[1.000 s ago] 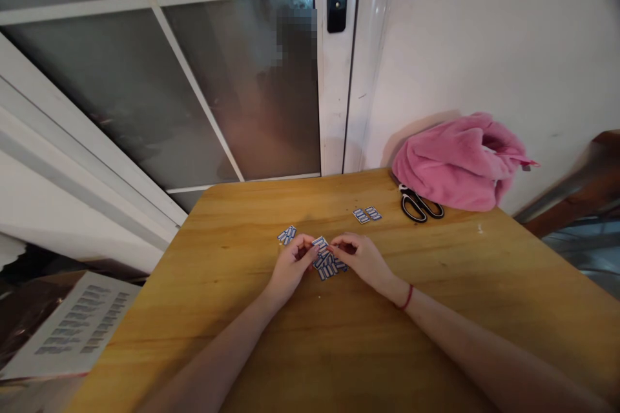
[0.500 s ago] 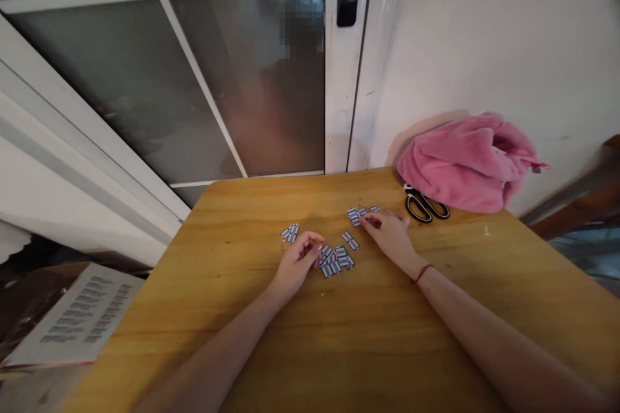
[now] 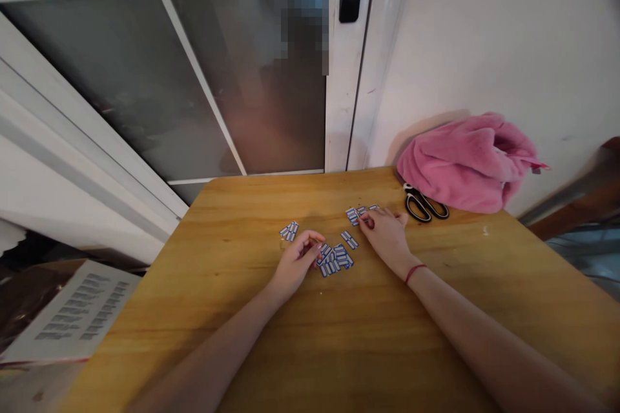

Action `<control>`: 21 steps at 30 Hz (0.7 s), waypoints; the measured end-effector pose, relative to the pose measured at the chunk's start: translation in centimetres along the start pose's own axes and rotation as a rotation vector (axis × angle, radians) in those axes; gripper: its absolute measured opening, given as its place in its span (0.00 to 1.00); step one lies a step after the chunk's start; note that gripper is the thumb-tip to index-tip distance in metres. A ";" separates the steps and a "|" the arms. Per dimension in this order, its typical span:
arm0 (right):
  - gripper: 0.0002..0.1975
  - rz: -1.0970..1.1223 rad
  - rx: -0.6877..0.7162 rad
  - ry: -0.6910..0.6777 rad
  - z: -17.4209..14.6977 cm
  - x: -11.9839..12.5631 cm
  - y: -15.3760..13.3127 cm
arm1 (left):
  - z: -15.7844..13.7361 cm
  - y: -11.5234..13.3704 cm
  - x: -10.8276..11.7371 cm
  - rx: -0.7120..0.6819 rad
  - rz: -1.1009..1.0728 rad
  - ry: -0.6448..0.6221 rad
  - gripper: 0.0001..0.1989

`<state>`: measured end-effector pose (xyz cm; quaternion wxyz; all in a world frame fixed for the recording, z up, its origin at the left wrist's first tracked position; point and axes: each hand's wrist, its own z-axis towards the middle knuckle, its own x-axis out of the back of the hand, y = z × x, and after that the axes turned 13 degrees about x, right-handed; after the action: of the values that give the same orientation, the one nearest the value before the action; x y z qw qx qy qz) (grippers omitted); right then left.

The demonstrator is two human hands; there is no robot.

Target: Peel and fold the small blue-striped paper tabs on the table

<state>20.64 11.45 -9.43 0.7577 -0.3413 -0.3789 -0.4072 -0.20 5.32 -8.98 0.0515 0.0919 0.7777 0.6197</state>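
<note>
Small white paper labels with blue borders lie on the wooden table (image 3: 271,348) in a few groups. My left hand (image 3: 298,261) has its fingers curled and thumb drawn in at the left edge of the central label pile (image 3: 336,260); anything between its fingertips is too small to make out. My right hand (image 3: 387,235) is closed in a pinch over the upper right label group (image 3: 352,215), partly covering it. Its fingertips touch a label there. A pair of labels (image 3: 349,240) lies between the hands. Another small label group (image 3: 290,231) is beyond my left hand.
Black-handled scissors (image 3: 419,204) lie right of my right hand, partly beneath a pink fluffy cloth (image 3: 472,164) against the wall. A framed glass door (image 3: 252,97) borders the far table edge. A printed cardboard box (image 3: 82,310) is at the lower left.
My right hand has tilted slightly, its wrist shifting a little left, while its fingertips stay at the upper right labels. My left hand keeps nearly the same pose.
</note>
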 end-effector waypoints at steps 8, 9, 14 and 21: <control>0.09 -0.034 0.039 -0.002 0.0 -0.2 0.1 | 0.0 0.0 0.0 -0.008 -0.004 -0.009 0.11; 0.09 -0.032 0.040 -0.002 0.0 -0.2 0.1 | 0.1 0.0 0.0 -0.008 -0.010 -0.008 0.11; 0.09 -0.026 0.036 0.000 0.0 -0.3 0.2 | 0.1 -0.1 0.0 -0.006 -0.017 -0.011 0.11; 0.09 -0.017 0.025 0.001 0.0 -0.4 0.2 | 0.0 0.0 0.0 0.003 0.003 -0.007 0.11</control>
<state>20.64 11.65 -9.80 0.7587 -0.3284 -0.3864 -0.4089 -0.20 5.32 -8.98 0.0533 0.0953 0.7784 0.6182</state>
